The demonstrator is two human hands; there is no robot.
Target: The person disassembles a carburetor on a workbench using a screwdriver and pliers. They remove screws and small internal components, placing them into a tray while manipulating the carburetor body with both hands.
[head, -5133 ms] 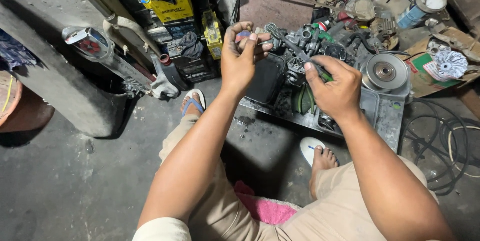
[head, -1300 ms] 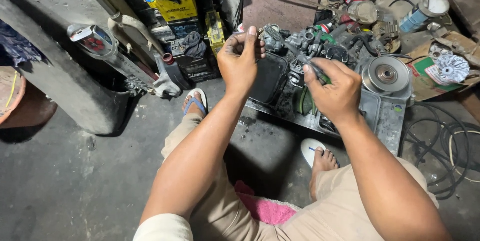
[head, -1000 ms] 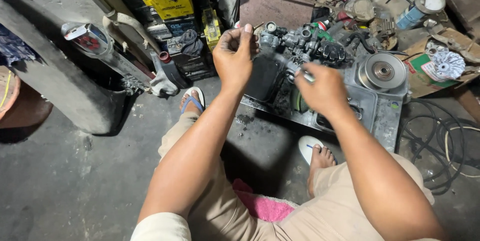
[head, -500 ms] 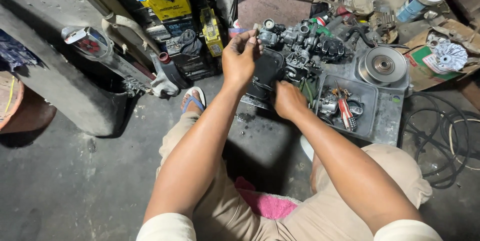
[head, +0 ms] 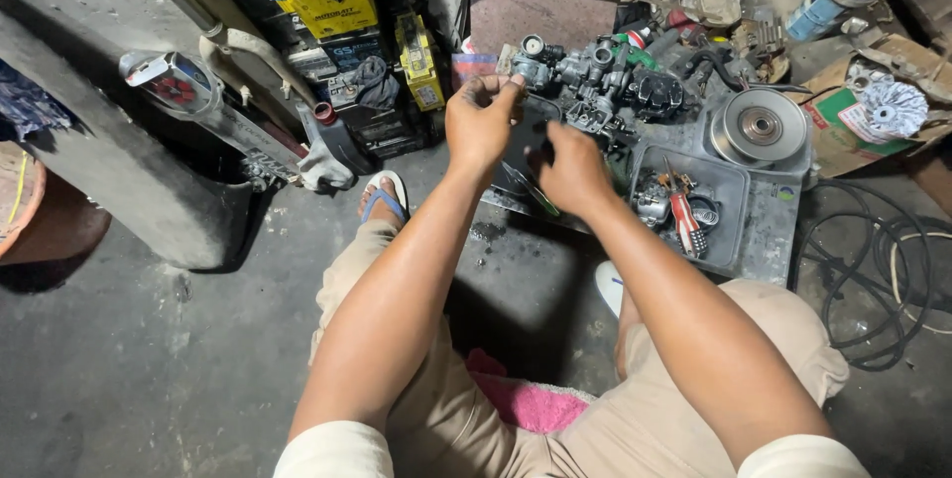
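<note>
A person in khaki shorts sits on a grimy workshop floor, both hands raised over a metal tray point(head: 769, 230) of engine parts. The left hand point(head: 483, 124) is lifted with its fingertips pinched shut on a small metal part point(head: 517, 80), too small to identify, held just beside the carburetor assembly point(head: 595, 81) that sits at the tray's 11 o'clock corner. The right hand point(head: 572, 167), at 4 o'clock from the left and close to it, hovers palm-down over the tray's near edge, fingers curled; whether they grip anything cannot be told. A red-handled tool point(head: 685, 219) lies in the tray's recess at 3 o'clock from the right hand, with a round pulley point(head: 760, 127) beyond it. Yellow batteries point(head: 332, 7) stand at 10 o'clock, and a blue sandal point(head: 382, 198) shows below the left wrist.
</note>
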